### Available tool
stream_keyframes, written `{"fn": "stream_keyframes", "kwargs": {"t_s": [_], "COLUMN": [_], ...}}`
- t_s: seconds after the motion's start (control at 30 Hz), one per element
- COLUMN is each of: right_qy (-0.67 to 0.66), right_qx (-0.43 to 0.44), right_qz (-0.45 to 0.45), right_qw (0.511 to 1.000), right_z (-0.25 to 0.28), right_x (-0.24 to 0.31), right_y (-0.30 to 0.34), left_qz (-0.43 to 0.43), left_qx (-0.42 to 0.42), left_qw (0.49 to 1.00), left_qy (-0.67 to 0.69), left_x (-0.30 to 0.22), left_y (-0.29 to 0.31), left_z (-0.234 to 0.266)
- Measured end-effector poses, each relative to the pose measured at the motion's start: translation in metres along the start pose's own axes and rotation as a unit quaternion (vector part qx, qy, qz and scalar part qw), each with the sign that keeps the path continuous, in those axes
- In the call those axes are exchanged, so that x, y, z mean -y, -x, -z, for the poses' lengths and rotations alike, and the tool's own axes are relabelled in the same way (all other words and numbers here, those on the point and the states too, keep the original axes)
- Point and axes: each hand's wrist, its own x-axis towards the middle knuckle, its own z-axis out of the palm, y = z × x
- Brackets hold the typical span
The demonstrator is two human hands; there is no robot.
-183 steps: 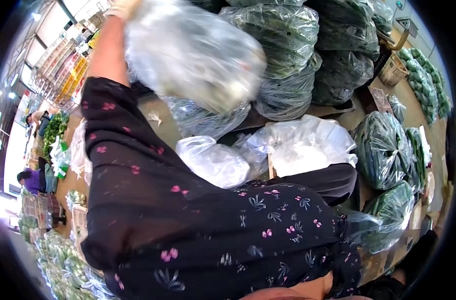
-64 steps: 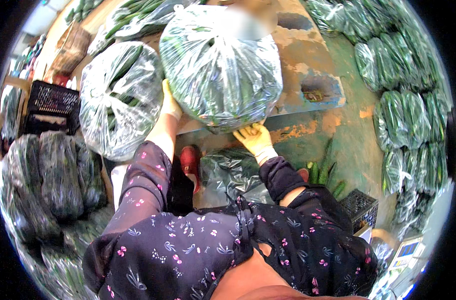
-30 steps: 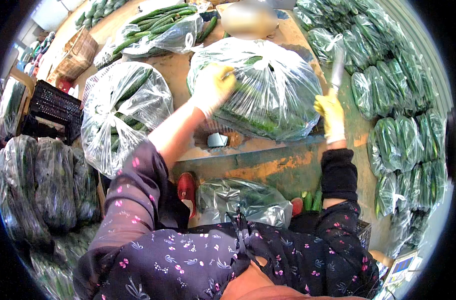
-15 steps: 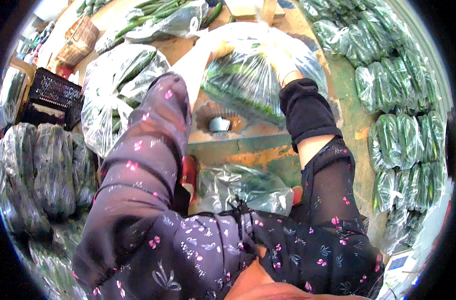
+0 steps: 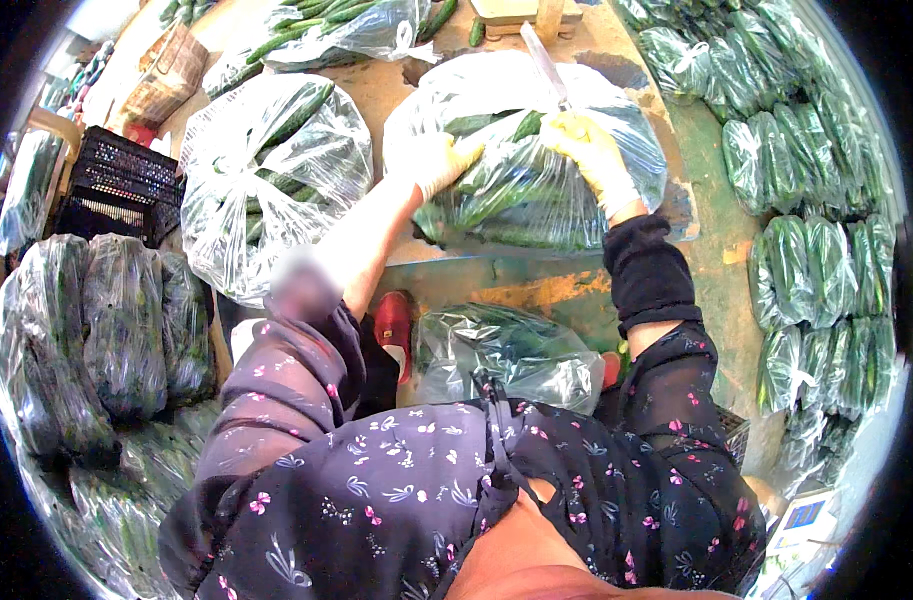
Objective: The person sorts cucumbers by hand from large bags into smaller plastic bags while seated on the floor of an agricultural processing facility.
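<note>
On the worn brown platform (image 5: 682,205) before you sits a large, rounded, clear plastic bag (image 5: 536,170) of green cucumbers (image 5: 506,208). Your pale-gloved left hand (image 5: 444,165) lies at the bag's left side, its grip impossible to tell; apart from it, your yellow-gloved right hand (image 5: 583,148) clasps a slim, silvery-bladed knife (image 5: 543,66), pointing away from you.

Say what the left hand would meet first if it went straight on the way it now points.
The clear bag of cucumbers; the left hand points across it and seems to touch its plastic, though depth is hard to judge.
</note>
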Motion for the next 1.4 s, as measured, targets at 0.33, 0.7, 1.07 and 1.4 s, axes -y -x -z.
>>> {"fn": "stream_keyframes", "kwargs": {"t_s": [0.33, 0.7, 1.07, 1.4], "right_qy": [0.151, -0.097, -0.061, 0.062], "right_qx": [-0.041, 0.077, 0.049, -0.016], "right_qz": [-0.048, -0.192, -0.209, -0.043], "right_qw": [0.987, 0.973, 0.975, 0.997], "right_z": [0.066, 0.06, 0.054, 0.024], "right_x": [0.019, 0.045, 0.037, 0.028], "right_y": [0.09, 0.111, 0.094, 0.023], "left_qz": [-0.111, -0.182, -0.22, -0.222], "left_qx": [-0.172, 0.022, -0.056, -0.041], "left_qw": [0.972, 0.98, 0.969, 0.974], "left_qy": [0.112, -0.072, -0.098, 0.009], "left_x": [-0.015, -0.091, -0.109, -0.099], "left_y": [0.011, -0.069, -0.064, -0.033], "left_z": [0.039, 0.05, 0.078, 0.087]}}
